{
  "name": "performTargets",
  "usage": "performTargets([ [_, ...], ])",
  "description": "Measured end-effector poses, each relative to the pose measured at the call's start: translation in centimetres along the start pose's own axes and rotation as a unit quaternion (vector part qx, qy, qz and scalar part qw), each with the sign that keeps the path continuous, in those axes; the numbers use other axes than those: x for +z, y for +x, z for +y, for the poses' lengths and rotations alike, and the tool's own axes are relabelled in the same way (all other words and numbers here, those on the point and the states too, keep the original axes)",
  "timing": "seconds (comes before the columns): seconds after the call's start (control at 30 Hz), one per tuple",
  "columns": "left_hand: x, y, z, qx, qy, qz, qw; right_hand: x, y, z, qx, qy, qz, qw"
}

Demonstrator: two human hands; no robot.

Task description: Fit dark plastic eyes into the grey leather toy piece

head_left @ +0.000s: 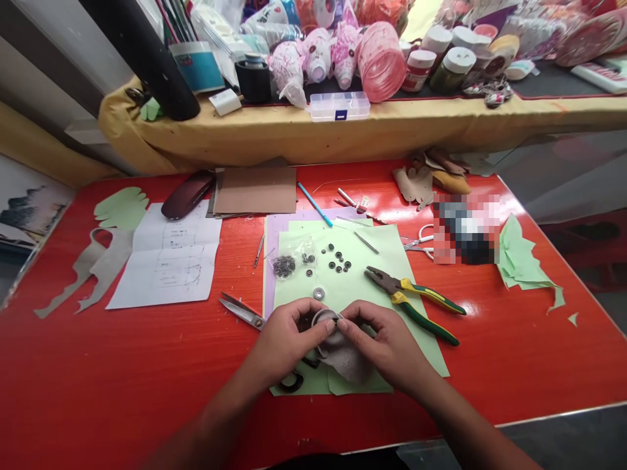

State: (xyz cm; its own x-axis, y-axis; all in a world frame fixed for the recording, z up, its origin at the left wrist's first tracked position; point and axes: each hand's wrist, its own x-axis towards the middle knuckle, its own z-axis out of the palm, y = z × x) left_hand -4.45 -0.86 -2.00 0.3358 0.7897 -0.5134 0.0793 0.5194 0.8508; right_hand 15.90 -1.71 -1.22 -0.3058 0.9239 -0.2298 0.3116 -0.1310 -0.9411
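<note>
My left hand (289,336) and my right hand (379,336) pinch a grey piece of soft sheet material (349,362), curled into a loop at its top. A small dark round part shows between my thumb tips, perhaps a snap button; it is partly hidden. Just beyond my fingers lies a round metal disc (319,294) on the green paper (392,248). Several dark snap parts (339,266) are loose farther up, beside a clear bag of small metal parts (285,264). Pliers (399,294) with green-yellow handles lie right of my hands. Large scissors (245,313) pass under my left hand.
On the red table (171,378) are a drawn sheet (169,261), a dark case (187,194), brown sheets (257,189), a blue pen (315,203), a metal rod (366,242) and white-handled scissors (422,243). A cluttered shelf (274,137) runs along the back.
</note>
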Motion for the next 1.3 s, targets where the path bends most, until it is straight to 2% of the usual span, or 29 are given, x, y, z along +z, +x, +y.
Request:
performTargets([
  [0.2,0.0,-0.1,0.1,0.005,-0.014,0.001,1.000,0.3,-0.2,-0.2,-0.016,-0.016,0.001,1.000],
  [0.3,-0.5,-0.1,0.1,-0.004,-0.027,-0.016,0.999,-0.2,-0.4,0.2,-0.049,-0.070,0.006,0.996],
  [0.37,-0.9,-0.1,0.2,-0.008,-0.027,-0.018,0.999,-1.2,-0.7,0.5,-0.081,-0.128,0.039,0.988],
  [0.47,-1.6,-0.3,0.7,-0.026,-0.017,-0.016,0.999,-3.6,-1.3,0.7,-0.117,-0.223,0.104,0.962],
  [0.53,-2.1,-0.4,1.1,-0.036,-0.006,-0.021,0.999,-5.4,-1.6,0.7,-0.124,-0.301,0.122,0.938],
  [0.67,-2.9,-0.2,1.5,-0.046,0.010,-0.030,0.998,-8.2,-2.2,1.6,-0.116,-0.441,0.108,0.884],
  [0.77,-3.5,0.2,1.7,-0.043,0.022,-0.024,0.999,-9.1,-2.4,3.1,-0.100,-0.513,0.093,0.847],
  [0.87,-3.7,0.5,1.9,-0.044,0.024,-0.020,0.999,-9.3,-2.5,4.5,-0.101,-0.538,0.074,0.834],
  [1.0,-3.5,0.8,2.2,-0.065,0.006,-0.017,0.998,-9.3,-2.4,4.8,-0.099,-0.524,0.081,0.842],
  [1.13,-3.5,1.1,2.2,-0.062,-0.012,-0.026,0.998,-9.2,-2.2,4.2,-0.089,-0.480,0.089,0.868],
  [1.23,-3.6,1.3,2.3,-0.056,-0.008,-0.036,0.998,-9.5,-2.4,3.8,-0.052,-0.401,0.107,0.908],
  [1.3,-3.6,1.4,2.5,-0.056,-0.002,-0.035,0.998,-10.1,-2.8,3.4,-0.005,-0.303,0.118,0.946],
])
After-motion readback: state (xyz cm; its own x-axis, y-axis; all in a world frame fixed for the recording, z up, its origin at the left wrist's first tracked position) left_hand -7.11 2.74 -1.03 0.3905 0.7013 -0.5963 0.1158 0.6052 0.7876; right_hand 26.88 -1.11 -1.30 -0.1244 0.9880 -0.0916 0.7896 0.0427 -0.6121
